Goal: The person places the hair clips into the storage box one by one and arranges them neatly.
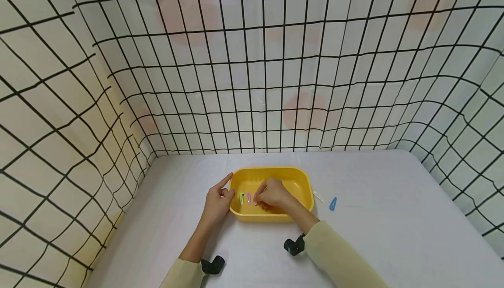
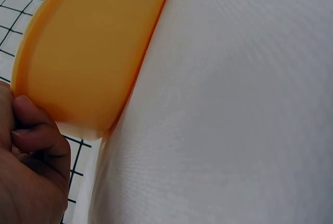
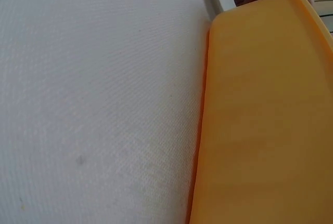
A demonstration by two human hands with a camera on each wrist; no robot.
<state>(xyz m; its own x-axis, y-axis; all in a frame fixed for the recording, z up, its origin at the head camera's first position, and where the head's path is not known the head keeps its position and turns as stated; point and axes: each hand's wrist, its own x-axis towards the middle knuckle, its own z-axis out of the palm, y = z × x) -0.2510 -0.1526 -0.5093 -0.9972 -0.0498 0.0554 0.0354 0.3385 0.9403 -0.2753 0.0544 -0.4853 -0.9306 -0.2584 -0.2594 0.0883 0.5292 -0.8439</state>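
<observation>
Inside the yellow tray, the fingers of the right hand pinch a pink clip, probably light, stiff and slippery, best held by its long edges; the left hand grips the tray's left wall.

Right fingers on pink clip

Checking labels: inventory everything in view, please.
tray: 1, yellow, on table
green clip: 1, green, in tray
pink clips: 2, pink, right of green
white clip: 1+, white, right of tray
blue clip: 1, blue, right of white
table: 1, white, under tray
walls: 3, whitish, back and sides
grid lines: many, black, along walls
cameras: 2, black, on wrists
sleeves: 2, beige, forearms
left hand: 1, bare, at tray rim
right hand: 1, bare, at pink clip
</observation>
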